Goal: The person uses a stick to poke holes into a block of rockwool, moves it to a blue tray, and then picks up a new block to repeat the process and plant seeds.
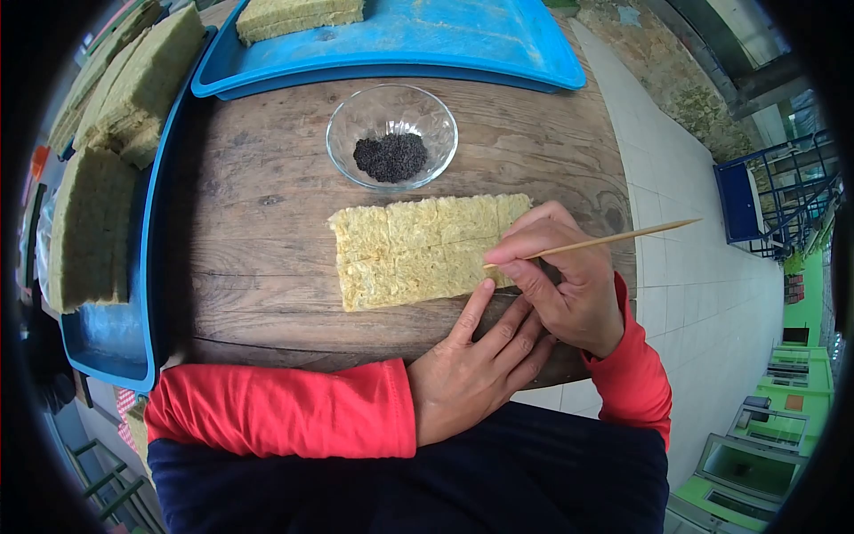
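Observation:
A yellowish rockwool slab (409, 249), scored into square blocks, lies flat on the wooden table. My right hand (565, 276) pinches a thin wooden skewer (623, 236) like a pen, its lower tip touching the slab near the right end. The skewer's other end points up to the right. My left hand (485, 356) rests with fingers spread, the index fingertip at the slab's front edge and the other fingers beneath my right hand. Beyond the slab stands a clear glass bowl (347, 169) holding small black seeds (391, 157).
A blue tray (427, 58) with a rockwool slab (298, 18) sits at the table's far side. Another blue tray (107, 343) on the left holds several thick rockwool slabs (93, 231). The wooden table (258, 231) ends at the right above a tiled floor (703, 311).

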Available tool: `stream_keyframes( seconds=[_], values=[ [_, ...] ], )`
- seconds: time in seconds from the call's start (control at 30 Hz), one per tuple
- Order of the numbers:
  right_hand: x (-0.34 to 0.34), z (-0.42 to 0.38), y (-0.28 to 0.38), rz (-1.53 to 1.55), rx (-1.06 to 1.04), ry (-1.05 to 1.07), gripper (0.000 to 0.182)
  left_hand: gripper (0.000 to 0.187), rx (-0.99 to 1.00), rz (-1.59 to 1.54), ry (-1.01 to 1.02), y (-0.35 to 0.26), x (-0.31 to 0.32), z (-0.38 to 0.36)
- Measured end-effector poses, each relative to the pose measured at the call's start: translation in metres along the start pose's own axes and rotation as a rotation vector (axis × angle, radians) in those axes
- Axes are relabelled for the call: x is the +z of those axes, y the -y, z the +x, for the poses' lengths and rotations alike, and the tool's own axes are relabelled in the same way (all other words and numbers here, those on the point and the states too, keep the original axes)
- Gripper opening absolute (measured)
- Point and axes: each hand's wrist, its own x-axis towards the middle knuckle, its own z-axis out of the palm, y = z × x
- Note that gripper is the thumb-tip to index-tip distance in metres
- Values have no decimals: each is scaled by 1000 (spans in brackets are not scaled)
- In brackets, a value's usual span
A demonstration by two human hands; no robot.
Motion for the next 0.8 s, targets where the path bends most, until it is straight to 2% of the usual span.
stream_keyframes(
  seconds=[0.43,0.8],
  values=[
    [2,-1,0,12,9,-110,8,72,-10,13,2,-1,1,0],
    [3,-1,-2,-6,27,-74,8,74,-14,3,5,-1,1,0]
  ],
)
